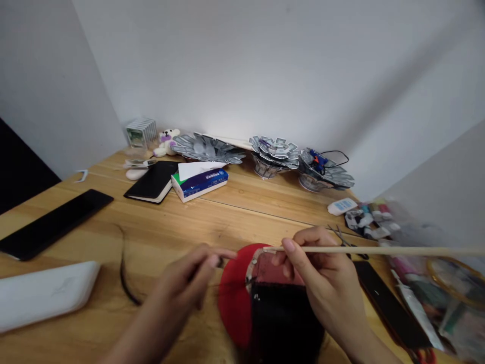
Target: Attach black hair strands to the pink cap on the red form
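My left hand, blurred by motion, is closed in a pinch with a bit of something dark at its fingertips. A thin black strand curves on the table to its left, and a dark line runs from the hand toward the work piece. My right hand grips a thin pale wooden stick whose tip points left. Beneath both hands lies a round red piece, topped by a pinkish patch with a light border. Glossy black material covers the patch's near side.
A black phone and white power bank lie left. Behind are a black notebook, a tissue pack and several grey petalled bowls. Scissors, a black flat case and bagged supplies crowd the right.
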`<action>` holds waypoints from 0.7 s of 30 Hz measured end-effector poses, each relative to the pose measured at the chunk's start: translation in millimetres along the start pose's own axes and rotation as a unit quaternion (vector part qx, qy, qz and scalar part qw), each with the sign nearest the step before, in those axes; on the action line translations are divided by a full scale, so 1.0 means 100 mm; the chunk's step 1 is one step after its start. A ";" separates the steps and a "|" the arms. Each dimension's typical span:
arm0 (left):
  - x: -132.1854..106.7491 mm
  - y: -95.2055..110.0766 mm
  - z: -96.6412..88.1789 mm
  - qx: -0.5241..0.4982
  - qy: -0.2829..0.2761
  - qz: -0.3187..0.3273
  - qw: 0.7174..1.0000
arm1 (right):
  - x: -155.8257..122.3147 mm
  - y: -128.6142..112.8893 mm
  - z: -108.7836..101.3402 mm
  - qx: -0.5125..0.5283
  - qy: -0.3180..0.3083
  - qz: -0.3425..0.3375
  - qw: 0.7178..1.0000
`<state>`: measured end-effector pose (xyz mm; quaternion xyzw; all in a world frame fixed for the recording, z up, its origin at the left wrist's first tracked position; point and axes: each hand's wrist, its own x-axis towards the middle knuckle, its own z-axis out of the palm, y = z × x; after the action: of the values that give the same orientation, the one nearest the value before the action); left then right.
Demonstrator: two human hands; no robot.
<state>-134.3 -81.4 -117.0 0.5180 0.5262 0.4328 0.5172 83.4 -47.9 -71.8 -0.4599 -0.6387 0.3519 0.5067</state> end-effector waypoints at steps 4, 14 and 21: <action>0.17 0.09 0.47 0.007 -0.154 0.013 0.988 | 0.07 -0.05 0.00 0.015 0.005 -0.027 0.999; 0.08 0.29 0.10 -0.076 -0.114 0.031 0.990 | 0.28 -0.13 -0.22 0.178 0.068 0.003 0.982; -0.01 0.39 0.24 0.014 -0.222 0.022 0.975 | 0.20 -0.10 -0.21 0.236 0.034 0.027 0.971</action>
<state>-106.4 -80.8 -80.9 0.6204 0.3925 0.3106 0.6038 100.0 -32.5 -50.9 -0.3559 -0.5072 0.4902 0.6130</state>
